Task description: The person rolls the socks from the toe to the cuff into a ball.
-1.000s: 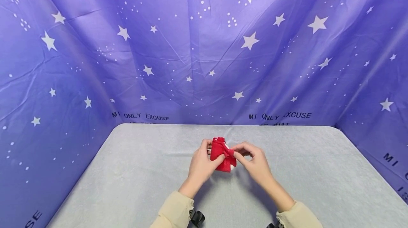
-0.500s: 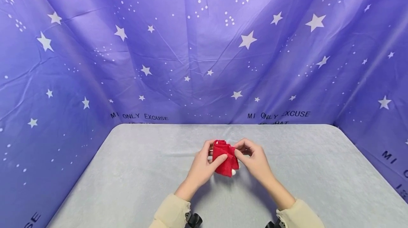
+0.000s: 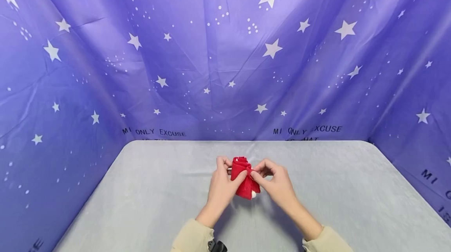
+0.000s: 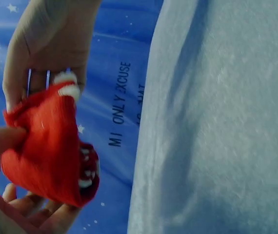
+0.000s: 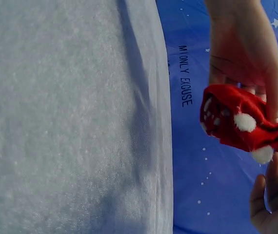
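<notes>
A small rolled piece of red plush cloth (image 3: 242, 187) with white pom-poms is held just above the table, between both hands. My left hand (image 3: 220, 187) grips its left side, thumb across the front and fingers behind. At the right edge of the roll, my right hand (image 3: 280, 183) pinches the loose edge, its thumb tip close to the left thumb. One end of the roll (image 4: 53, 146) shows dark red layers with white bits inside in the left wrist view. White pom-poms (image 5: 245, 122) hang along the cloth edge in the right wrist view.
A pale grey cloth-covered table (image 3: 151, 189) with rounded far corners lies under the hands. Blue-purple curtains (image 3: 197, 48) with white stars and black lettering stand behind it and at both sides. Beige sleeves (image 3: 195, 236) and a black wrist camera (image 3: 216, 246) are at the bottom.
The loose flap has been drawn in against the roll. My right hand has come left, closer to the left thumb, and the roll sits slightly lower in view. The head view has shifted slightly.
</notes>
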`<state>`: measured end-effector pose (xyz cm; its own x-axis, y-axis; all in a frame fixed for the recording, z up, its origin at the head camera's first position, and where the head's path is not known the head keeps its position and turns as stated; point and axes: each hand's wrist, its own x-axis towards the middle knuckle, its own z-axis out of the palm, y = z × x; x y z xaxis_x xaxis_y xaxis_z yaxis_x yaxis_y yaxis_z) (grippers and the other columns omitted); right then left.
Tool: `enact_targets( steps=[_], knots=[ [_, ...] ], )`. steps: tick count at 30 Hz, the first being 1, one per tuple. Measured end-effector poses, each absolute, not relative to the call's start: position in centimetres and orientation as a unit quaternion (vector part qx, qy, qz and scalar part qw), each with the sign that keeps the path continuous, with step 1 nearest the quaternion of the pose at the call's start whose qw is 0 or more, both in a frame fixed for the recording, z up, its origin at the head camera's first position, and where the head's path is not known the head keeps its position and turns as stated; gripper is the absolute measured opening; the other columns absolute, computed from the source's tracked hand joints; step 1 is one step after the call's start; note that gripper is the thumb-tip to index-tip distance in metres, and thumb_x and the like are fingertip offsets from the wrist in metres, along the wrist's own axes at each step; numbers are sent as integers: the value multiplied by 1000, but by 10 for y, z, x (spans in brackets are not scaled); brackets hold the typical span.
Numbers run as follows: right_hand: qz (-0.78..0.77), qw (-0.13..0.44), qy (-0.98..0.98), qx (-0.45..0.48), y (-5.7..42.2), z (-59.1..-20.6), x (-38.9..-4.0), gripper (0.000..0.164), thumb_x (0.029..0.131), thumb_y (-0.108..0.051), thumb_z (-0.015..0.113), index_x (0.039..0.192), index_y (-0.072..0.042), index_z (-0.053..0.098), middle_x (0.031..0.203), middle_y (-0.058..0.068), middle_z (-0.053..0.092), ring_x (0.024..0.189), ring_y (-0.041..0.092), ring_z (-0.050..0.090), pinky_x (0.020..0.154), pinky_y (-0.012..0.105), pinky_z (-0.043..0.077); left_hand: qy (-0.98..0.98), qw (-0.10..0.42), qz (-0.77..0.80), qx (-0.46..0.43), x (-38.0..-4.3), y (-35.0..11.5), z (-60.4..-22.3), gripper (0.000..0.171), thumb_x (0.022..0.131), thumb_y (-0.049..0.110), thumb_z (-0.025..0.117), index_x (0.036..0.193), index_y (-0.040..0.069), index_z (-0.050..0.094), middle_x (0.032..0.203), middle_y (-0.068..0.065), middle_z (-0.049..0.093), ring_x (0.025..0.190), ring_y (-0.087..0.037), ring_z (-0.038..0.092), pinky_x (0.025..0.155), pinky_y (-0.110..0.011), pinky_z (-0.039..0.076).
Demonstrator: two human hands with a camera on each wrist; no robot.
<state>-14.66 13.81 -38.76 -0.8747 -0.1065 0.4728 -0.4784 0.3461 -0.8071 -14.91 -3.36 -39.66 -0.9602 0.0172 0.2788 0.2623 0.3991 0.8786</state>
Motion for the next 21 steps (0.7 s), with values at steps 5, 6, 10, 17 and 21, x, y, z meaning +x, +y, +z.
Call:
enact_targets(
  steps=[5,6,10,17,21],
  knots=[
    [540,193,-804,155,135,-388,-145,15,82,-3,77,80,-14,67,74,-2,67,65,2,56,62,20,51,-829,87,-538,-125,-144,-32,-395,33,88,24,71,98,11,43,98,-12,69,83,-16,66,64,-21,52],
    [540,196,-804,154,136,-388,-144,13,82,-5,78,80,-14,69,74,-2,68,65,2,56,62,20,51,-828,82,-540,-129,-144,-32,-395,36,87,26,73,98,10,42,98,-12,69,84,-17,66,66,-22,52],
    [535,197,-806,162,138,-388,-140,4,83,-10,79,84,-13,76,77,-1,73,66,0,59,63,21,52,-817,71,-560,-122,-142,-35,-397,44,84,31,78,98,9,42,101,-11,69,92,-19,66,68,-21,54],
    [495,215,-813,221,142,-386,-138,17,80,-8,81,91,-17,72,80,-6,70,70,3,59,67,24,54,-793,85,-592,-114,-146,-33,-395,42,83,16,75,109,7,43,109,-13,70,99,-22,66,73,-21,58],
    [464,253,-814,240,140,-385,-138,22,78,-3,81,89,-17,69,81,-8,68,71,2,59,66,22,54,-780,90,-608,-118,-149,-33,-394,47,82,11,73,122,6,49,115,-10,72,100,-20,67,80,-24,59]
  ],
)
